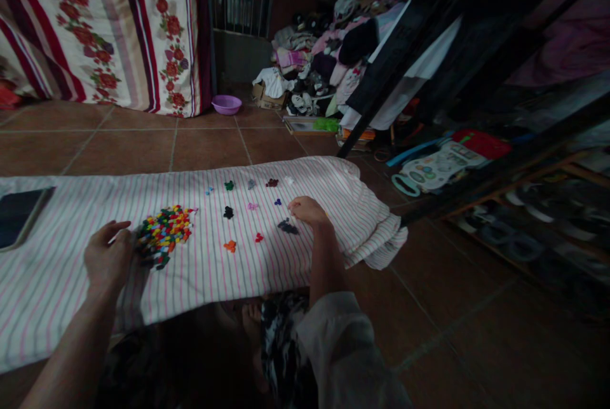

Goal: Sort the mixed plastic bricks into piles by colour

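Observation:
A heap of mixed small coloured pieces point(166, 231), bead-like, lies on a striped cloth point(200, 282). Beside its left edge is my left hand point(108, 253), loosely curled, thumb and forefinger apart with nothing visible between them. To the right, my right hand point(307, 211) is pinched just above a dark grey cluster point(288, 226); whatever the fingertips hold is too small to make out. Single-colour clusters are spread nearby: dark blue point(277, 202), pink point(252, 206), black point(229, 212), orange point(230, 246), red point(258, 237), green point(229, 185), brown point(272, 183) and white point(289, 180).
A dark-screened tablet or phone point(21, 218) rests at the cloth's left end. Beyond, a purple basin point(226, 104) stands on the tiled floor near a floral curtain point(166, 34). Heaped clothes point(328, 56) and a dark slanting frame point(381, 91) are at the back right.

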The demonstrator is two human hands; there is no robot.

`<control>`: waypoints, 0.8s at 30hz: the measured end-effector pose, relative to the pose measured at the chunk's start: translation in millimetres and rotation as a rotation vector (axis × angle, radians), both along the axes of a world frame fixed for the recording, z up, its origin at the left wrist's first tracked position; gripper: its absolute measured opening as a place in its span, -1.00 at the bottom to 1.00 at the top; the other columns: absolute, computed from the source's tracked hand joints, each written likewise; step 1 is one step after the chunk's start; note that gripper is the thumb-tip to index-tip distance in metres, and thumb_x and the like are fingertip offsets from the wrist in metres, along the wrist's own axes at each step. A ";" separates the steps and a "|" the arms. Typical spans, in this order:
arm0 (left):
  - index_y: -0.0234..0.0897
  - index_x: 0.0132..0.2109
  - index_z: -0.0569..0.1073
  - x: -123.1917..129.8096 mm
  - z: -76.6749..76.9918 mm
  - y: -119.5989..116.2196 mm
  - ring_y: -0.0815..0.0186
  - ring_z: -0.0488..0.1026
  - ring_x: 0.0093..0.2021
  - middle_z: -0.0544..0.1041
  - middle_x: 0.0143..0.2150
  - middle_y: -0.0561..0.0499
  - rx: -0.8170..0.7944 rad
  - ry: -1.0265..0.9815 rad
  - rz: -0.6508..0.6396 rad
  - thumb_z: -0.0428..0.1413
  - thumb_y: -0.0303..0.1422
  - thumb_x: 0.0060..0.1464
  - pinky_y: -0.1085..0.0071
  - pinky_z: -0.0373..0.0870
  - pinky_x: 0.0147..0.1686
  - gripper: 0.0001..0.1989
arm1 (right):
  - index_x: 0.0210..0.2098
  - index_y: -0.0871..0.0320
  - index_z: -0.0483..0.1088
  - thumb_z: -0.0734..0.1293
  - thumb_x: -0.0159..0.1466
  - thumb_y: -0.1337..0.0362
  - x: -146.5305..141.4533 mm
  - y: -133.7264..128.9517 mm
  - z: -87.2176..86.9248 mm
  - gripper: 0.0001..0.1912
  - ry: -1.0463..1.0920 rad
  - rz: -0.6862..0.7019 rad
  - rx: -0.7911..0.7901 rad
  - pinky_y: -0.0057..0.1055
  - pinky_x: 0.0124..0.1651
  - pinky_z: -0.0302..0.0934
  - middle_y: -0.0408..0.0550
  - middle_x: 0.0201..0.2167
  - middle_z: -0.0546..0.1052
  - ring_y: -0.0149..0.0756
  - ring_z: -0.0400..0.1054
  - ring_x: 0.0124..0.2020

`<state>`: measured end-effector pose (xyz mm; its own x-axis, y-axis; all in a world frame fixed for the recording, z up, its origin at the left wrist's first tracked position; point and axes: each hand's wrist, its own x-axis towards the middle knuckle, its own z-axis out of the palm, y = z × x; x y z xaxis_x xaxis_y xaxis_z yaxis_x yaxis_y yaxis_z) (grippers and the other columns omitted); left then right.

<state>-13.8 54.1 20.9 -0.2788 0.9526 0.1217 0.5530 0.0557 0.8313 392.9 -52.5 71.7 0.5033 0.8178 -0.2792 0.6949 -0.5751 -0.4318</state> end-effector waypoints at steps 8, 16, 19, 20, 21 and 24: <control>-0.27 -0.25 0.50 12.8 19.8 -8.0 0.09 0.42 0.06 0.50 0.02 -0.13 -0.010 -0.091 0.067 0.01 -0.27 -0.13 0.17 0.32 0.11 -0.70 | -0.20 0.17 0.56 0.24 0.20 0.36 -34.3 24.4 2.5 -0.72 -0.036 0.105 0.048 -0.54 -0.30 0.14 -0.07 -0.34 0.58 -0.38 0.41 -0.33; -0.32 -0.16 0.51 2.2 7.8 -1.8 0.23 0.47 -0.33 0.51 -0.39 -0.02 -0.101 -0.161 0.059 0.05 -0.22 -0.16 0.35 0.41 -0.34 -0.59 | -0.25 0.12 0.57 0.25 0.20 0.40 -108.8 67.6 1.4 -0.74 -0.015 0.381 0.140 -0.51 -0.18 0.17 -0.06 -0.23 0.61 -0.34 0.44 -0.18; -0.31 -0.17 0.51 -1.8 8.6 -1.7 0.25 0.45 -0.38 0.50 -0.42 -0.01 -0.126 -0.186 0.060 0.08 -0.20 -0.15 0.37 0.37 -0.40 -0.61 | -0.22 0.10 0.56 0.25 0.20 0.40 -141.8 79.3 -2.8 -0.73 0.018 0.502 0.146 -0.52 -0.15 0.17 -0.08 -0.20 0.61 -0.34 0.44 -0.15; -0.31 -0.17 0.51 -3.5 9.1 -1.5 0.25 0.44 -0.40 0.50 -0.43 -0.01 -0.128 -0.198 0.056 0.08 -0.20 -0.15 0.38 0.35 -0.42 -0.61 | -0.21 0.09 0.56 0.24 0.21 0.39 -151.5 82.4 -5.0 -0.73 0.018 0.535 0.143 -0.51 -0.14 0.17 -0.09 -0.19 0.61 -0.33 0.43 -0.14; -0.31 -0.18 0.51 -5.3 9.8 -1.4 0.27 0.43 -0.42 0.49 -0.44 -0.01 -0.130 -0.211 0.051 0.09 -0.20 -0.15 0.39 0.34 -0.44 -0.62 | -0.20 0.09 0.55 0.24 0.21 0.39 -160.2 85.1 -7.4 -0.72 0.012 0.562 0.138 -0.51 -0.13 0.17 -0.09 -0.19 0.60 -0.33 0.43 -0.13; -0.33 -0.18 0.51 -11.1 12.9 -1.6 0.32 0.36 -0.52 0.44 -0.52 0.03 -0.145 -0.251 0.034 0.08 -0.19 -0.14 0.42 0.26 -0.53 -0.61 | -0.18 0.06 0.54 0.21 0.24 0.39 -180.1 90.9 -14.7 -0.71 -0.026 0.610 0.114 -0.48 -0.11 0.16 -0.09 -0.14 0.59 -0.31 0.42 -0.09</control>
<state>-24.9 52.5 33.8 -0.3148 0.9447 -0.0920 0.3271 0.1990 0.9238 212.7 38.4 56.9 -0.0586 0.9842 -0.1671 0.8951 -0.0223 -0.4452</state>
